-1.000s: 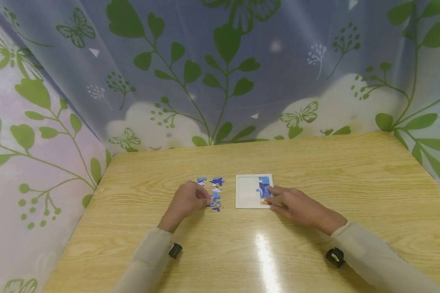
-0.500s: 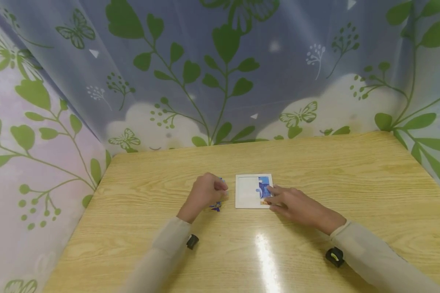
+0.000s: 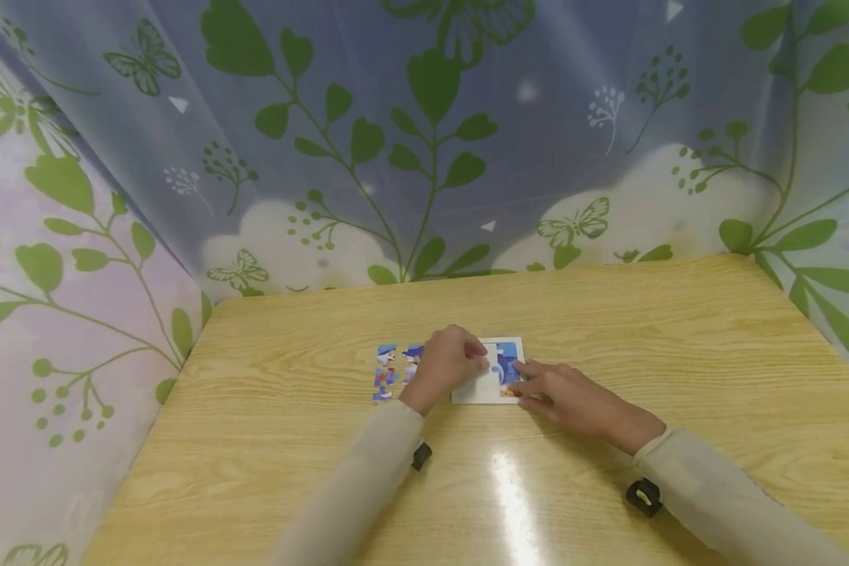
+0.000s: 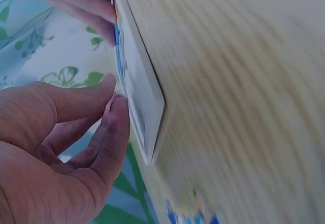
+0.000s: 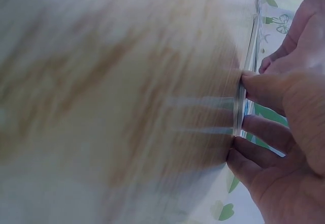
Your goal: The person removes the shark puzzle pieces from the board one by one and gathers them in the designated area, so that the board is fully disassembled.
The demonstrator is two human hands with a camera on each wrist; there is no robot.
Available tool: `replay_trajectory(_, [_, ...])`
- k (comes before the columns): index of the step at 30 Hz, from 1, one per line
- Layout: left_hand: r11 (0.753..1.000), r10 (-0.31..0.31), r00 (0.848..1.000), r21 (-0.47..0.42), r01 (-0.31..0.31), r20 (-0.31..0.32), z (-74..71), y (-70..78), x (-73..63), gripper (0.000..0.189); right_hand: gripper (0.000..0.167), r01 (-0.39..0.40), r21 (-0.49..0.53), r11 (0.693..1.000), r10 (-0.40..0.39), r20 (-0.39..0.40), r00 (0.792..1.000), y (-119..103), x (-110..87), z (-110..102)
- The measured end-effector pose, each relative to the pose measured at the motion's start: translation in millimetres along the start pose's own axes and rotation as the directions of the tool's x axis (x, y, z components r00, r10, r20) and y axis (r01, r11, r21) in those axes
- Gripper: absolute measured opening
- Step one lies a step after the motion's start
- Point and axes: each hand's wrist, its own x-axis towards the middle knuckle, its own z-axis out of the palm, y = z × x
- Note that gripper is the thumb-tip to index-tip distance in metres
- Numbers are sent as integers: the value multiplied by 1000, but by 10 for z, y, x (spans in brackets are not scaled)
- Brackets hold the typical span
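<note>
A white puzzle tray lies on the table in the head view, with joined blue puzzle pieces along its right side. Over the tray's left part, my left hand pinches a small puzzle piece, mostly hidden by thumb and fingertips. The left wrist view shows that left hand just above the tray surface. My right hand rests extended fingers on the tray's right edge and the pieces there. In the right wrist view, the right hand's thumb and fingertips touch the tray's edge.
Several loose puzzle pieces lie left of the tray, some partly behind the left hand. The wooden table meets a patterned curtain at the back and left. A dark device is on the right wrist.
My left hand has moved right from the loose pieces to above the tray, uncovering pieces at the left. The right hand stays in place on the tray's right side.
</note>
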Motion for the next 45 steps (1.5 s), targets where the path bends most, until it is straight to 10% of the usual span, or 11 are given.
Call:
replay_trajectory(21, [1000,-4,999,-8,4,-39,195,126,146,8,27,22,15,1000,-22,-6,1000,30,14,25])
replay_trajectory(45, [991,-66,994,-121,55,-90,-5,-30,19,4,27,3,-12,1000,-3,0,1000,-15,0,-5])
